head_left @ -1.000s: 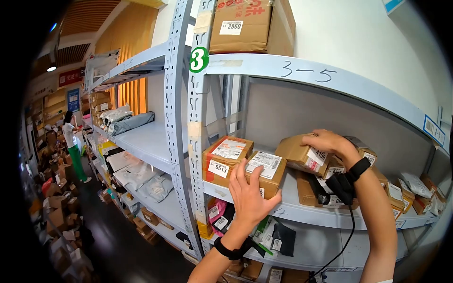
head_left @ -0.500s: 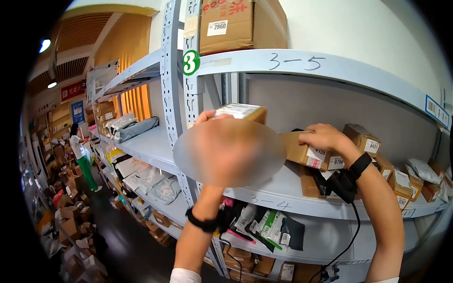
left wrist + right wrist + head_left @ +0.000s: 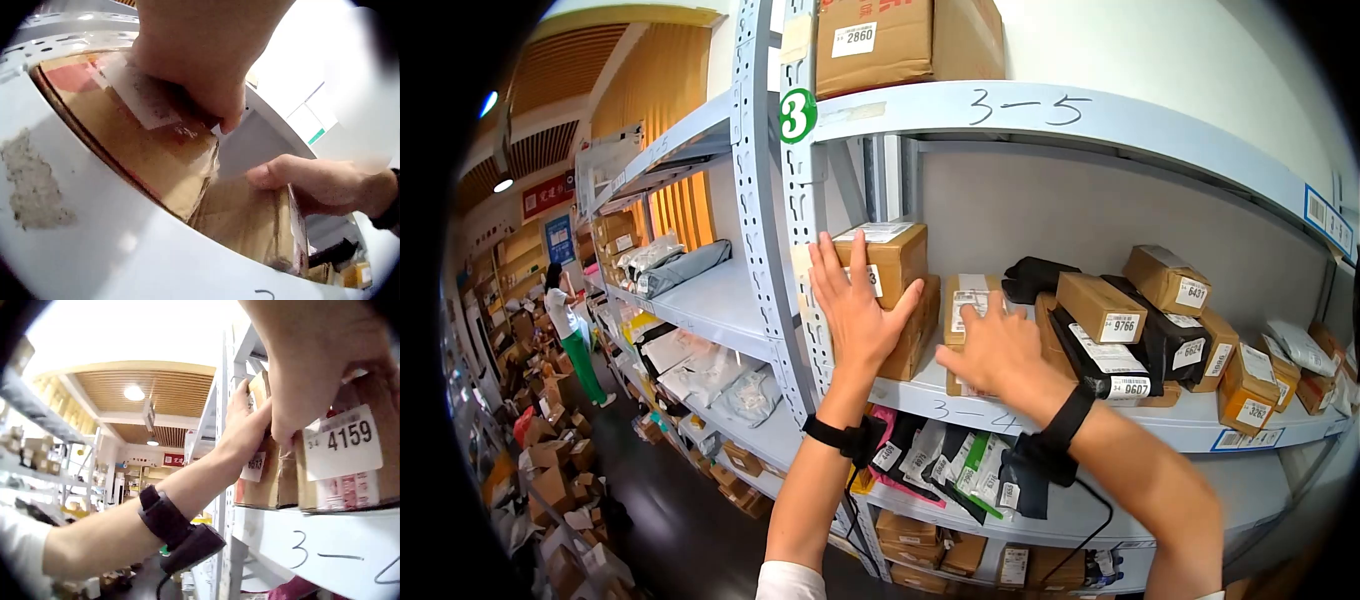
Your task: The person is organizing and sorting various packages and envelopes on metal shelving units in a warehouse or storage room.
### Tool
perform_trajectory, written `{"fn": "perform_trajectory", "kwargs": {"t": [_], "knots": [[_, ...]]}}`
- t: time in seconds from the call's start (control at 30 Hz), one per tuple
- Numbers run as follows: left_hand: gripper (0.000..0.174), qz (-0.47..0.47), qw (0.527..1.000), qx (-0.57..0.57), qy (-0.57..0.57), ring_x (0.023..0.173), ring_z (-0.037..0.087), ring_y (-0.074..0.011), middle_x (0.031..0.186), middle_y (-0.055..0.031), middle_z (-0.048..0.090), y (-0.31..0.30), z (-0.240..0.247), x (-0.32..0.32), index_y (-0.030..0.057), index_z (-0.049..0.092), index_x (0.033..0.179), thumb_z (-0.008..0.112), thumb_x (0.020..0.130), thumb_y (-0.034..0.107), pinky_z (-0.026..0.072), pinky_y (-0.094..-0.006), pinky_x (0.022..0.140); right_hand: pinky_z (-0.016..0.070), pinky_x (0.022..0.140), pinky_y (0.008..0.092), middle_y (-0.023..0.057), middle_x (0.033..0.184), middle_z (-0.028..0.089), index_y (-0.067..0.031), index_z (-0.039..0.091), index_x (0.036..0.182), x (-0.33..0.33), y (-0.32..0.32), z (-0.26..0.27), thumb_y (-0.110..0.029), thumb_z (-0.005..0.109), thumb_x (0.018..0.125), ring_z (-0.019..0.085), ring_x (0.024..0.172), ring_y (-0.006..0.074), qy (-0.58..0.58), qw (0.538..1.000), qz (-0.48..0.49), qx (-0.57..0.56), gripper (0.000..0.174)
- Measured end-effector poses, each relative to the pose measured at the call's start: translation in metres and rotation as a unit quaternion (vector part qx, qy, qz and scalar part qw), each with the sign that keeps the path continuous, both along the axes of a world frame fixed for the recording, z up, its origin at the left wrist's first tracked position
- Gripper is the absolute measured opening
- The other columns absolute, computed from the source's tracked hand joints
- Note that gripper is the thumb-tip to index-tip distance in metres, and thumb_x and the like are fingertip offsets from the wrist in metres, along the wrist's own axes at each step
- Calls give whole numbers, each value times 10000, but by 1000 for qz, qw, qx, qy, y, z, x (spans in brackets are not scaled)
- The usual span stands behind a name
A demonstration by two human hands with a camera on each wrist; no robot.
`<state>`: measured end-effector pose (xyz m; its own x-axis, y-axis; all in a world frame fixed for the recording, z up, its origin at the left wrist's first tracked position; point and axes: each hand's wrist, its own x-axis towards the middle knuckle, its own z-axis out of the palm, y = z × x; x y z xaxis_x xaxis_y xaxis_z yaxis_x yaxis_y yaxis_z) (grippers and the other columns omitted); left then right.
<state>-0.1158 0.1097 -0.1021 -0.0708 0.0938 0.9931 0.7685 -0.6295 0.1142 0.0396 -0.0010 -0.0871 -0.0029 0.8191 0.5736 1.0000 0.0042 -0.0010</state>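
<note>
On the left end of the shelf, a small cardboard box (image 3: 904, 252) sits on top of a box marked 6513 (image 3: 169, 159). My left hand (image 3: 855, 315) lies against the front of the upper box, fingers stretched upward and thumb out to the right. Just right of this stack stands another cardboard box, labelled 4159 (image 3: 344, 447), at the shelf's front edge. Reaching over it from above, my right hand (image 3: 1000, 345) grips it, thumb on its left side in the right wrist view. The right hand covers much of that box in the head view.
Farther right, box 9766 (image 3: 1103, 305) lies on a black parcel (image 3: 1090, 345), with box 6431 (image 3: 1165, 278) and several more parcels beyond. Bagged parcels (image 3: 960, 470) fill the shelf below. A metal upright (image 3: 800, 200) borders the left end. A person (image 3: 570, 330) stands far left.
My left hand has lifted the small box and placed it on top of box 6513. The right hand has brought box 4159 leftward from the right-hand pile to beside that stack.
</note>
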Motion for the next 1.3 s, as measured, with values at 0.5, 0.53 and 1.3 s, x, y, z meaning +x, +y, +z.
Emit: {"fn": "perform_trajectory", "kwargs": {"t": [0.5, 0.53, 1.3], "knots": [[966, 29, 999, -4, 18, 1503, 84, -412, 1611, -265, 127, 9, -5, 3, 97, 266, 1556, 715, 818, 528, 49, -557, 1194, 520, 905, 449, 304, 1154, 644, 16, 247, 1462, 10, 15, -59, -387, 807, 778, 656, 1045, 439, 336, 926, 161, 57, 972], [966, 25, 1000, -4, 19, 1503, 84, -412, 1611, -265, 127, 9, -6, 3, 97, 266, 1556, 715, 818, 528, 49, -557, 1194, 519, 902, 460, 310, 1146, 642, 15, 245, 1463, 8, 15, -59, -390, 801, 782, 651, 1042, 453, 338, 926, 157, 56, 968], [520, -353, 897, -78, 253, 1163, 554, -360, 1258, -188, 560, -148, -17, 120, 38, 584, 1203, 780, 768, 244, 470, -417, 952, 479, 930, 429, 140, 1082, 619, -36, 670, 1023, 153, -126, 40, -211, 702, 808, 594, 1071, 342, 56, 961, 202, 179, 279]]}}
